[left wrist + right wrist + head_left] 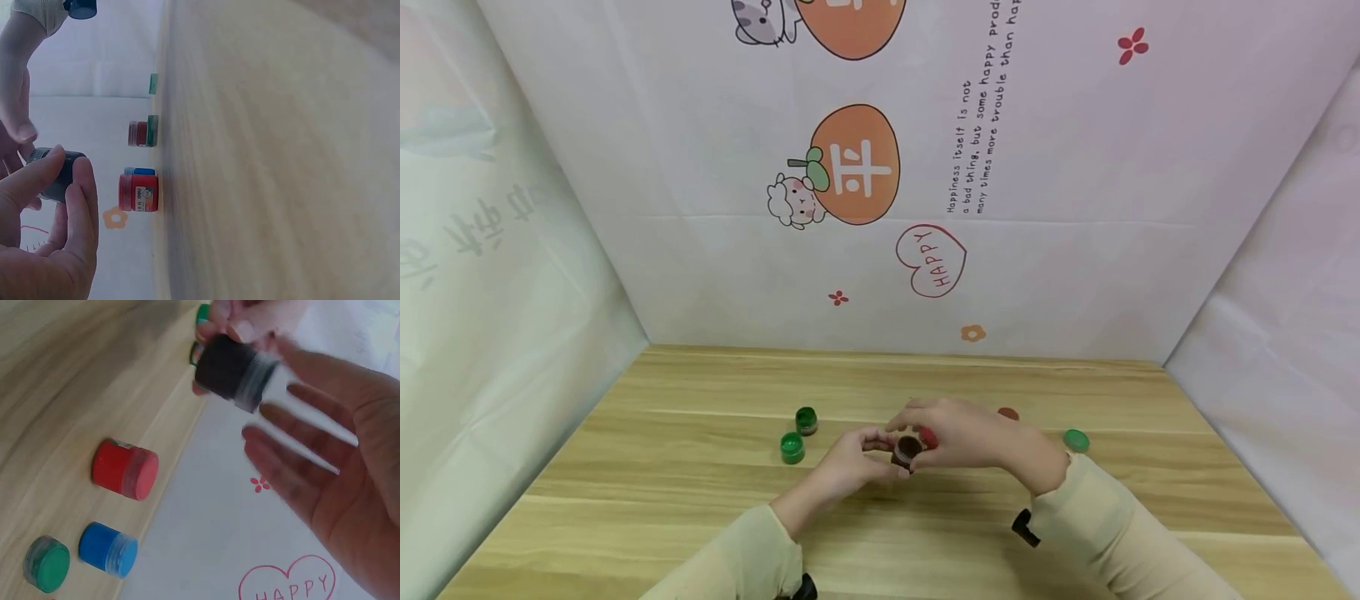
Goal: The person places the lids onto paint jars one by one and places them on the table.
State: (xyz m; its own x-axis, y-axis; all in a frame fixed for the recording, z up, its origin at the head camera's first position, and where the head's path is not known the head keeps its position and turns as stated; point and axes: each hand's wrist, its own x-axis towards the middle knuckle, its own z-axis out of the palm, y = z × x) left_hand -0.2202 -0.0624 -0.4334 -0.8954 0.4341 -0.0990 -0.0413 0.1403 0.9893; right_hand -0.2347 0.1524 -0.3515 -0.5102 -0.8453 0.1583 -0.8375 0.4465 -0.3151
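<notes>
- Dark jar [231,372] is hovering above the wooden table [625,479], between both hands.
- Right hand [958,433] is arching over, palm facing the jar, fingers spreading loosely around its ridged end.
- Left hand [850,458] is reaching in from the side, pinching the jar's body between thumb and fingers.
- Red jar [122,469] is standing near blue jar [106,549].

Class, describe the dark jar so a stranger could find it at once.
Above the wood-grain table, find the left hand. It grips the dark jar. Unlike the red jar, blue jar and green jars on the table, it is brownish-black and held in the air.
</notes>
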